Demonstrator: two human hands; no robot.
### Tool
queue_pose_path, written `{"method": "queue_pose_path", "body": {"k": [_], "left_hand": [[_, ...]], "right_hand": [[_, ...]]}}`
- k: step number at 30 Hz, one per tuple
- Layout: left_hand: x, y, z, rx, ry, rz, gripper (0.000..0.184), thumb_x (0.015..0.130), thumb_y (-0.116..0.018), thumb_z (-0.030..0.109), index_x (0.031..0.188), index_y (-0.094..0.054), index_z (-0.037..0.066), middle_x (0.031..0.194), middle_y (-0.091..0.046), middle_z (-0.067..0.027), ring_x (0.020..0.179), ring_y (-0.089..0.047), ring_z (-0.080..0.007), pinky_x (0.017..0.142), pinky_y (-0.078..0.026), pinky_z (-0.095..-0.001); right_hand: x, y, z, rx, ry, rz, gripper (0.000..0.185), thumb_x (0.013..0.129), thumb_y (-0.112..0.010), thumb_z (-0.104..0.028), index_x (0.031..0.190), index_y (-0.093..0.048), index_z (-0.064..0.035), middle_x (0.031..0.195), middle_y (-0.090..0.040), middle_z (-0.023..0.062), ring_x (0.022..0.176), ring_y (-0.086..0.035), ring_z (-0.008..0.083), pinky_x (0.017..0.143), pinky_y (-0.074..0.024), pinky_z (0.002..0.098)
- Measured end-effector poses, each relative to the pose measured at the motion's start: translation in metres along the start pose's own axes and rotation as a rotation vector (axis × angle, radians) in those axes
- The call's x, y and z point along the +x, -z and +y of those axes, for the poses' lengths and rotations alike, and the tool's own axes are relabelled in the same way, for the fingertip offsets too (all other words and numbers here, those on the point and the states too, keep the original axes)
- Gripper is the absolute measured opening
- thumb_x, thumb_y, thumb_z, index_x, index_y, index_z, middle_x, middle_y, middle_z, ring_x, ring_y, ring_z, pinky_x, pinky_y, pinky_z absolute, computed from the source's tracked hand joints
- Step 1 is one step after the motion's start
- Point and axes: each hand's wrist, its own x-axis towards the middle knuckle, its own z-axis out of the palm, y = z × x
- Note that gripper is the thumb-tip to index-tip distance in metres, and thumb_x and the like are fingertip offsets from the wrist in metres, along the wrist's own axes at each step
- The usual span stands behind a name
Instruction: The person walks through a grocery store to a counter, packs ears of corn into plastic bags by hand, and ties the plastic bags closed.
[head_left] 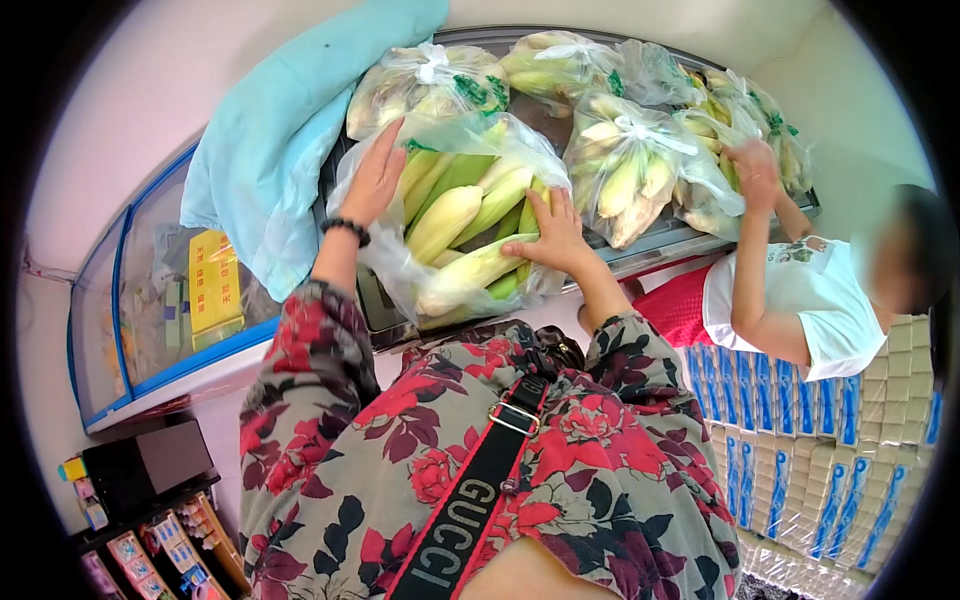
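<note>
While crinkled translucent plastic bag [392,262] of long, pale-green, husk-wrapped corn ears [445,222] sits at twelve o'clock, I see bare left hand [374,180] outstretched at bag's ten o'clock, bare right hand [557,236] spread wide on ears; I'd press lightly, sparing plastic.

Bright, diffuse light falls fairly evenly around me, its source out of my sight. Shadows are soft, and small white glints shine on the plastic bag [388,268] before me. The corn [445,222] looks reasonably sharp. My wide lens bows the blue frame [207,361] at left, black rounds off my corners, and blur masks a person's head [922,250] at right.
</note>
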Motion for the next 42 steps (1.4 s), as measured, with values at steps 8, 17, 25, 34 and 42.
{"method": "queue_pose_path", "body": {"k": [8, 17, 25, 34, 42], "left_hand": [[0.016, -0.040, -0.043, 0.440, 0.342, -0.347, 0.070, 0.077, -0.064, 0.047, 0.138, -0.036, 0.024, 0.124, -0.049, -0.0238, 0.114, -0.049, -0.0384, 0.095, -0.041, -0.0434], [0.006, -0.042, -0.032, 0.505, 0.315, -0.320, 0.077, 0.071, -0.069, 0.040, 0.137, -0.034, 0.020, 0.119, -0.052, -0.0242, 0.109, -0.052, -0.0384, 0.093, -0.043, -0.0441], [-0.050, -0.044, 0.048, 0.580, 0.204, -0.268, 0.067, 0.079, -0.065, 0.040, 0.133, -0.042, 0.009, 0.136, -0.035, -0.0243, 0.125, -0.033, -0.0403, 0.103, -0.026, -0.0496], [-0.108, -0.065, 0.141, 0.521, -0.042, -0.362, 0.082, 0.065, -0.074, 0.043, 0.133, -0.041, 0.011, 0.127, -0.042, -0.0182, 0.123, -0.035, -0.0347, 0.102, -0.024, -0.0514], [-0.105, -0.067, 0.136, 0.575, -0.046, -0.289, 0.078, 0.063, -0.072, 0.048, 0.128, -0.048, 0.012, 0.117, -0.051, -0.0140, 0.114, -0.042, -0.0300, 0.094, -0.030, -0.0451]], "right_hand": [[0.000, 0.000, -0.003, 0.010, -0.042, -0.023, 0.110, 0.056, -0.064, -0.075, 0.143, -0.028, -0.0172, 0.147, -0.013, 0.0277, 0.138, -0.006, 0.0426, 0.109, -0.0113, 0.0527], [0.000, 0.002, -0.004, 0.020, -0.052, -0.036, 0.111, 0.057, -0.065, -0.074, 0.144, -0.025, -0.0176, 0.147, -0.011, 0.0278, 0.138, -0.005, 0.0414, 0.109, -0.0118, 0.0505], [-0.003, 0.008, -0.016, 0.006, -0.157, 0.018, 0.104, 0.059, -0.062, -0.074, 0.142, -0.029, -0.0197, 0.147, -0.016, 0.0261, 0.138, -0.011, 0.0413, 0.109, -0.0146, 0.0511], [0.000, -0.007, -0.028, -0.015, -0.203, 0.213, 0.088, 0.065, -0.067, -0.062, 0.134, -0.040, -0.0152, 0.144, -0.022, 0.0247, 0.135, -0.018, 0.0404, 0.107, -0.0203, 0.0526], [-0.018, -0.004, 0.004, 0.099, -0.087, 0.411, 0.089, 0.070, -0.069, -0.055, 0.132, -0.037, -0.0002, 0.139, -0.027, 0.0299, 0.131, -0.026, 0.0419, 0.106, -0.0237, 0.0480]]}}
